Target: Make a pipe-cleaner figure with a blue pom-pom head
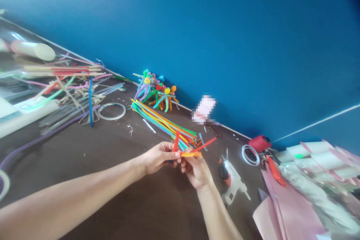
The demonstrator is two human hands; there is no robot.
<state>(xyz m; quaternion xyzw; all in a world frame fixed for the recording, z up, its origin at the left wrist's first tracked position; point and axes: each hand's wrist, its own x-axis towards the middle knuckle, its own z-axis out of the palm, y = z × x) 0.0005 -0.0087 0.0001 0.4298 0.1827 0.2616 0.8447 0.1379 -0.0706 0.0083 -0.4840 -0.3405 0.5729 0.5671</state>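
Both hands meet over the dark table, pinching bent fuzzy pipe cleaners between the fingertips. My left hand [161, 155] is closed on a red-orange pipe cleaner [176, 140] that sticks upward. My right hand [195, 169] is closed on an orange pipe cleaner [191, 154]; a thin red length [206, 144] slants out to the right above it. How the pieces join is hidden by the fingers. Just behind the hands lies a bundle of multicoloured pipe cleaners [163, 119]. Small finished-looking pipe cleaner figures [156, 90] stand against the wall.
On the right lie a white hot glue gun [234, 182], a tape roll [250, 155], a red thread spool [260, 143] and pink paper sheets [292, 206]. To the left are a clear tape ring [111, 111] and heaped sticks [64, 70]. A blue wall [197, 37] borders the table.
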